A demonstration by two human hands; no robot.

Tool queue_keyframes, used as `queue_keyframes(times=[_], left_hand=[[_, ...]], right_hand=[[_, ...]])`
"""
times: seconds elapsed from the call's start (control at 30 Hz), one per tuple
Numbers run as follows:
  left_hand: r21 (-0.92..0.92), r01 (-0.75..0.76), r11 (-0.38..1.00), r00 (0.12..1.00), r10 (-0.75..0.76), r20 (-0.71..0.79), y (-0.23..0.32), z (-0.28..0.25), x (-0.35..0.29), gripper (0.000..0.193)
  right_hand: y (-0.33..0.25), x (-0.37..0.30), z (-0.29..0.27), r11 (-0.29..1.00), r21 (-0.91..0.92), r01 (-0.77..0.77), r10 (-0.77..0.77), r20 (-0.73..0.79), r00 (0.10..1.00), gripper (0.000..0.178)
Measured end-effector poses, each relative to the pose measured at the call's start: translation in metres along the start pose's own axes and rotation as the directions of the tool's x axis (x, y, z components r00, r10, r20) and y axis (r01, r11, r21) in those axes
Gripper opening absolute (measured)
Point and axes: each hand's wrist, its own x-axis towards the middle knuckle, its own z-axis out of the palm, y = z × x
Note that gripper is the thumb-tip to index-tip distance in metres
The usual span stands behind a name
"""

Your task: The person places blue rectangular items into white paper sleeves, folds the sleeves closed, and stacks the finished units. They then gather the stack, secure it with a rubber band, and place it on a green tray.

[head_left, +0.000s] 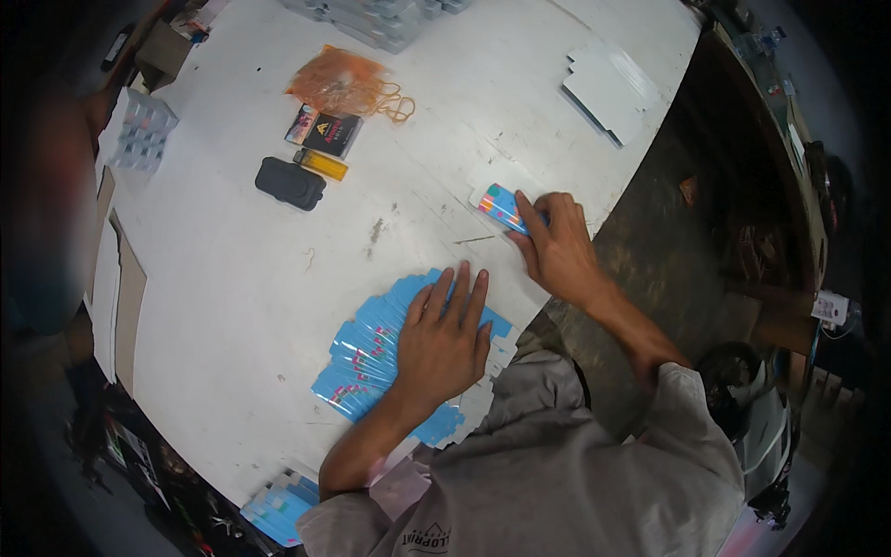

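Note:
A fan of overlapping light-blue printed carton blanks [357,348] lies at the table's near edge, in front of my body. My left hand [441,343] rests flat on this fan, fingers stretched out and slightly spread, covering part of it. Further right, my right hand [557,246] grips a small blue carton [502,206] with coloured dots between thumb and fingers. The carton lies on or just above the white tabletop, a pale flap showing at its far end. My right fingers hide its near end.
Left of centre lie a black case [290,183], a yellow lighter [321,165], a cigarette pack [336,133] and an orange plastic bag [336,79] with rubber bands. White blanks [608,93] lie far right, grey stacked pieces [146,130] at left, and blue cartons [278,506] lower left.

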Motion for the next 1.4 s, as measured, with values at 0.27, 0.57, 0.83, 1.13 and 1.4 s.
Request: queue_keyframes(times=[0.27,0.57,0.83,1.13,1.4], left_hand=[[0.093,-0.062,0.994,0.986,0.046,0.160,0.002,-0.011,0.005,0.077],[-0.022,-0.029,0.999,0.995,0.031,0.090,0.001,-0.002,0.000,0.060],[0.052,-0.034,0.998,0.999,0.034,-0.013,0.003,-0.002,0.002,0.066],[0.045,-0.052,0.998,0.999,0.051,0.018,0.000,-0.008,0.004,0.074],[0.012,-0.024,1.000,0.999,0.025,-0.040,0.002,-0.010,0.002,0.080]], right_hand=[[0.010,0.009,-0.009,0.869,0.220,-0.444,0.359,0.339,0.870,0.030],[0.070,0.010,-0.004,0.891,0.315,-0.328,0.333,0.040,0.942,0.031],[-0.038,-0.015,-0.013,0.836,0.443,-0.323,0.184,0.327,0.927,0.029],[-0.045,-0.016,-0.001,0.902,0.427,-0.066,0.087,-0.031,0.996,0.022],[-0.052,-0.022,-0.012,0.380,0.702,-0.602,0.345,0.496,0.797,0.032]])
